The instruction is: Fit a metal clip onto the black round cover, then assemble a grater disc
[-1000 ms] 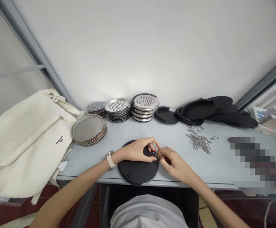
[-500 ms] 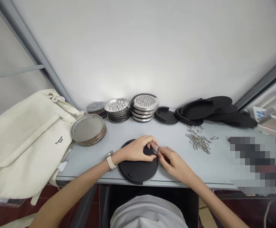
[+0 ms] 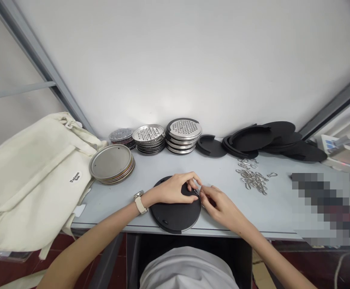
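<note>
A round black disc [image 3: 175, 216] lies near the table's front edge, with a black raised strip along part of its rim. My left hand [image 3: 176, 188], a watch at its wrist, rests across the disc, fingers and thumb curled about its right edge. From the right, my right hand [image 3: 218, 202] pinches a small metal carabiner clip [image 3: 196, 192] at that edge, close to the left fingertips. Fingers mostly cover the clip, so I cannot tell whether it passes through the disc.
A pile of clips [image 3: 253, 180] lies to the right. Behind stand perforated metal discs [image 3: 184, 130], more grater-like discs [image 3: 149, 134] and plain metal discs [image 3: 111, 162]. Black round covers [image 3: 250, 138] are heaped at the back right. A cream bag [image 3: 36, 180] leans at the left.
The clip shows more clearly half a second ago and is now more covered by my fingers. The black disc has turned slightly; both hands keep nearly the same place.
</note>
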`<act>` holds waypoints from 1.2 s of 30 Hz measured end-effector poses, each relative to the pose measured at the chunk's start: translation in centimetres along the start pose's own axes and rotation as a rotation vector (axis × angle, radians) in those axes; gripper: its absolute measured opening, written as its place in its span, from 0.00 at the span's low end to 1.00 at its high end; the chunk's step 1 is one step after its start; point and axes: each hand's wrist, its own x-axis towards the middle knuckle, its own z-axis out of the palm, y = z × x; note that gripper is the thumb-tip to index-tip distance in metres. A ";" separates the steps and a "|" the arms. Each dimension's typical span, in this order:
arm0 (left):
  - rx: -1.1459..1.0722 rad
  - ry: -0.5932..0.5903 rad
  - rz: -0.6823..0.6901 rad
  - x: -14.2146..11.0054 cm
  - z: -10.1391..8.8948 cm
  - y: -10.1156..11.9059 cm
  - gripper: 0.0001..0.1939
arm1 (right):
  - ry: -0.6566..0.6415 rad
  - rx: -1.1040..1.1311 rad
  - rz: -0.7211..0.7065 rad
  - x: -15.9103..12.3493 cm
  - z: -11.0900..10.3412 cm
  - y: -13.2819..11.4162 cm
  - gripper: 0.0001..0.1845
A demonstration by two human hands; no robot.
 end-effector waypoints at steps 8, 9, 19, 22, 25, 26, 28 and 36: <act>0.042 0.003 0.025 0.0 0.0 0.1 0.18 | 0.020 0.027 0.016 0.0 0.2 0.4 0.14; 0.048 0.010 0.028 0.1 0.0 0.1 0.17 | 0.017 0.027 0.011 0.0 0.2 0.4 0.14; 0.091 0.091 0.023 0.3 0.2 -0.1 0.04 | 0.020 0.032 0.016 0.0 -0.1 -0.2 0.12; 0.100 0.131 0.000 0.3 0.1 -0.2 0.04 | 0.039 0.018 0.019 -0.1 0.0 -0.3 0.08; 0.115 0.165 -0.016 0.4 0.1 -0.3 0.04 | 0.073 -0.049 0.005 -0.2 0.2 -0.4 0.03; 0.121 0.171 -0.023 0.4 0.1 -0.3 0.04 | 0.085 -0.084 -0.001 -0.2 0.3 -0.4 0.02; 0.135 0.178 -0.031 0.4 0.1 -0.4 0.04 | 0.109 -0.156 -0.014 -0.2 0.5 -0.3 0.02; 0.184 0.194 -0.017 0.3 0.3 -0.8 0.04 | 0.086 -0.294 -0.075 -0.1 0.8 0.1 0.10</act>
